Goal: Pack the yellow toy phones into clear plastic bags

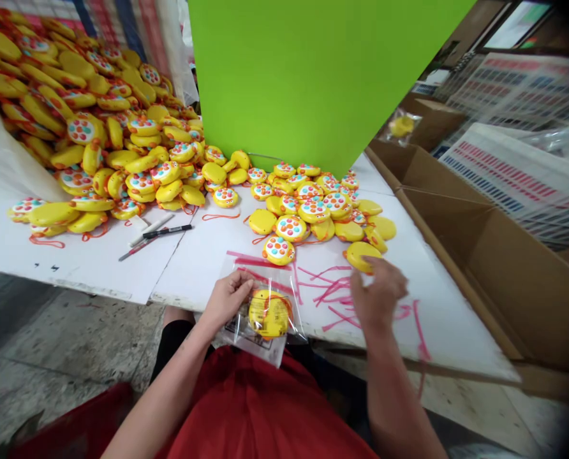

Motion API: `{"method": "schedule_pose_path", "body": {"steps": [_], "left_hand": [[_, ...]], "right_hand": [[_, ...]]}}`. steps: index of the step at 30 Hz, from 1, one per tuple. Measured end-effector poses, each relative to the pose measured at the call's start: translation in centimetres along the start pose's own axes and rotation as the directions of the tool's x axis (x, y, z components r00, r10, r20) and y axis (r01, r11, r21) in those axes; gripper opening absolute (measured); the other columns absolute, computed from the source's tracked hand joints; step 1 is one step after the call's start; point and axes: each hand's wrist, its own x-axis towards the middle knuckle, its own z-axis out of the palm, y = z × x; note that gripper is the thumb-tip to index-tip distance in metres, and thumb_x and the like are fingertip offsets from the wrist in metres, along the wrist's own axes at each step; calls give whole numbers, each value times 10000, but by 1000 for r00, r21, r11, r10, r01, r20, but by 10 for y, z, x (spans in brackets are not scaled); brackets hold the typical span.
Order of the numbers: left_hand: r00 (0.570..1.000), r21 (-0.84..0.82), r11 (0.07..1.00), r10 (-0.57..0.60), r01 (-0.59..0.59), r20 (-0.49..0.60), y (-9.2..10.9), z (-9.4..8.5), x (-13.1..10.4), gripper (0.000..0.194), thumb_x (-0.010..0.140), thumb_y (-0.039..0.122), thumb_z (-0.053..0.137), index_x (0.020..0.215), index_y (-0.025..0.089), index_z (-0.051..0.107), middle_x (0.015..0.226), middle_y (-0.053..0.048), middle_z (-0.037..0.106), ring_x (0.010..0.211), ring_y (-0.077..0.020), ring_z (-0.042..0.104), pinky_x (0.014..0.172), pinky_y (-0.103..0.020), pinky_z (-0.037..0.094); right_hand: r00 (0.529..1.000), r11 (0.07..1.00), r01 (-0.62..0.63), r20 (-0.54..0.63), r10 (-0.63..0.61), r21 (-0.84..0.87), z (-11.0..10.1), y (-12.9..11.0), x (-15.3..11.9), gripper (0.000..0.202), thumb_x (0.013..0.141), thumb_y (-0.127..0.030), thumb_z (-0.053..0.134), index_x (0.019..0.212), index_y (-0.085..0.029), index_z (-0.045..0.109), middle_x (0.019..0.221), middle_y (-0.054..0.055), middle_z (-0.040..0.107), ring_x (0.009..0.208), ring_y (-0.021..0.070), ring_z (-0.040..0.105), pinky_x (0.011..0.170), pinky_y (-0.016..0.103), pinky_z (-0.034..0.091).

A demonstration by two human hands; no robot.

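My left hand pinches the edge of a clear plastic bag at the table's front edge. Inside the bag is a yellow toy with an orange cord, back side up; dark print shows on the bag. My right hand, slightly blurred, is over the table to the right, thumb and forefinger apart. Its fingertips are close to a yellow toy lying plain side up; whether they touch it is unclear. Just beyond lies a group of similar toys, some showing white faces with coloured dots.
A large heap of the toys fills the left. Pens lie before it. A green panel stands behind. Pink marks streak the table. At right is an open carton, with a bagged yellow toy above its far edge.
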Motion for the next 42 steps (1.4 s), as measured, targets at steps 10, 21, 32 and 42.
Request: {"method": "schedule_pose_path", "body": {"steps": [10, 21, 32, 42], "left_hand": [[1000, -49, 999, -10, 11, 20, -4, -2, 0, 337, 824, 448, 579, 978, 151, 621, 894, -59, 696, 785, -170, 634, 695, -270, 500], [983, -198, 975, -61, 96, 176, 6, -14, 0, 209, 755, 264, 583, 892, 156, 696, 854, -43, 697, 731, -140, 605, 694, -252, 465], [991, -193, 981, 19, 7, 131, -2, -15, 0, 238, 822, 347, 556, 717, 135, 580, 678, 1, 582, 647, -105, 520, 631, -217, 409], [999, -17, 1000, -7, 8, 52, -5, -10, 4, 484, 834, 429, 573, 1245, 177, 518, 814, -16, 622, 770, -161, 608, 654, -271, 510]], "right_hand": [[848, 870, -116, 504, -164, 478, 25, -82, -27, 83, 787, -310, 606, 726, -274, 648, 755, 53, 690, 798, 285, 614, 828, 521, 444], [739, 678, -477, 673, -36, 560, 4, -52, -19, 190, 764, -337, 609, 839, -194, 707, 864, 52, 719, 853, 207, 638, 841, 376, 473], [725, 605, -505, 683, -89, 615, 7, -60, -21, 232, 824, -392, 544, 843, -197, 668, 863, 28, 689, 861, 184, 616, 805, 310, 467], [890, 680, -436, 393, 230, 590, -25, -40, 6, 268, 696, -375, 705, 828, -190, 562, 500, -57, 536, 405, 120, 513, 414, 240, 423]]}}
